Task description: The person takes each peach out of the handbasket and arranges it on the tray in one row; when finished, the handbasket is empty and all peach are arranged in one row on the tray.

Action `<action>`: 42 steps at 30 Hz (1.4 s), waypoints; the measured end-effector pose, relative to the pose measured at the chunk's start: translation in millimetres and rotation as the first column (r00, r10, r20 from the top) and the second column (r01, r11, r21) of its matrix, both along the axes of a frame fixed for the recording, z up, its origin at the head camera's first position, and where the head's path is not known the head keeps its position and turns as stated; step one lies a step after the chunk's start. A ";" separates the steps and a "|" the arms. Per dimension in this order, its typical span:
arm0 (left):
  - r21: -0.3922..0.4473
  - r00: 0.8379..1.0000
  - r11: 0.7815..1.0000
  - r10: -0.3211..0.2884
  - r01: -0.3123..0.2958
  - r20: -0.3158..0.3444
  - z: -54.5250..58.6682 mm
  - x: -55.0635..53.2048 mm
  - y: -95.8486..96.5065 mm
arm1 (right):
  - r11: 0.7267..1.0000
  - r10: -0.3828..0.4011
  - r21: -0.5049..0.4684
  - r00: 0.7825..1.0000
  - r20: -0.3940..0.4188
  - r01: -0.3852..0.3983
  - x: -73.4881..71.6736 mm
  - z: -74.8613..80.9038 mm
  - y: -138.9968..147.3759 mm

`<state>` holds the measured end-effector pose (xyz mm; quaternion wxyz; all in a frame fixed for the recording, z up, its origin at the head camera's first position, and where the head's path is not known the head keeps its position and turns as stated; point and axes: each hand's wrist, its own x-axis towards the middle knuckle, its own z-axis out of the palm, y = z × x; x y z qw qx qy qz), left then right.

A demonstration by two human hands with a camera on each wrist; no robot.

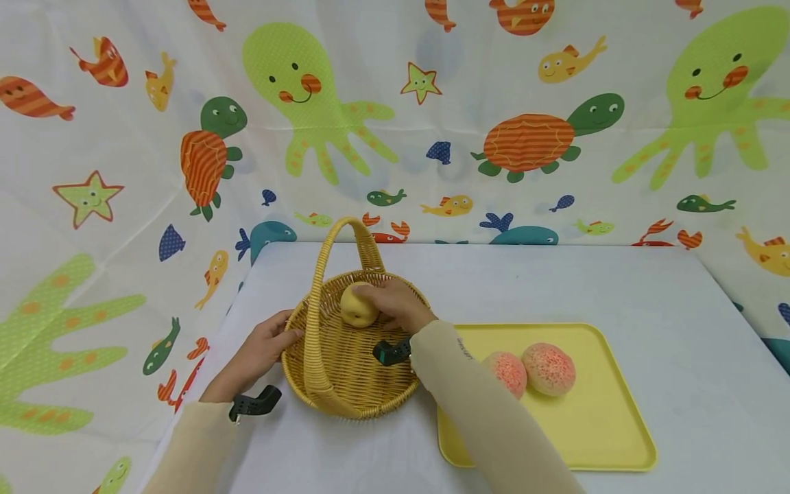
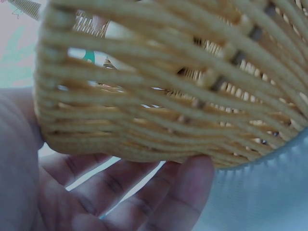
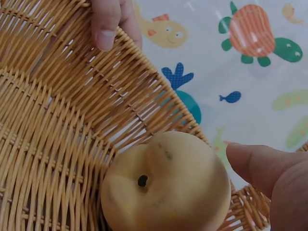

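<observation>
A yellow peach [image 1: 358,306] with a dark dimple lies inside a woven wicker basket [image 1: 352,384] with a tall arched handle, against its far wall. My right hand [image 1: 398,302] reaches over the basket's rim to the peach. In the right wrist view the straight thumb [image 3: 260,166] stands a little off the peach [image 3: 173,187]; the other fingers are hidden there. At the basket's left side, my left hand [image 1: 265,346] grips the rim, thumb over the edge. Its fingers [image 2: 187,187] support the woven wall [image 2: 144,106] from outside in the left wrist view.
Right of the basket a yellow tray [image 1: 605,432] holds two pink speckled round fruits [image 1: 549,369], one partly behind my right sleeve [image 1: 487,418]. Both stand on a white table [image 1: 629,281]. A cloth [image 1: 395,82] printed with sea animals hangs behind and at the sides.
</observation>
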<state>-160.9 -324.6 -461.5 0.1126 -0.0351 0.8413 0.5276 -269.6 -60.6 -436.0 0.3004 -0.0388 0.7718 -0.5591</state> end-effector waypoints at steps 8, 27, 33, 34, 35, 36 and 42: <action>0.003 1.000 1.000 0.005 -0.005 0.005 -0.2 0.9 0.1 | 0.998 -0.028 0.048 0.999 -0.038 0.030 1.0 -4.8 -8.8; 0.005 1.000 1.000 0.007 -0.007 -0.002 -0.2 1.6 0.3 | 0.978 0.206 0.064 0.969 -0.137 -0.199 1.6 -6.1 -10.0; 0.000 1.000 1.000 0.014 -0.014 0.002 1.0 1.6 1.9 | 0.974 0.222 0.092 0.958 -0.182 -0.208 2.3 -4.6 -8.2; -0.001 1.000 1.000 0.015 -0.015 0.002 1.0 1.5 2.0 | 0.974 0.219 0.093 0.957 -0.188 -0.205 2.5 -4.3 -8.1; -0.002 1.000 1.000 0.015 -0.015 0.003 1.0 1.3 2.0 | 0.975 0.215 0.090 0.957 -0.193 -0.201 2.6 -3.9 -8.0; -0.003 1.000 1.000 0.015 -0.015 0.003 0.9 1.2 2.0 | 0.977 0.208 0.085 0.959 -0.193 -0.195 2.8 -3.9 -7.7; 0.000 1.000 1.000 0.011 -0.011 0.002 0.4 0.4 1.5 | 0.987 0.162 0.026 0.971 -0.175 -0.160 2.2 -4.5 -2.2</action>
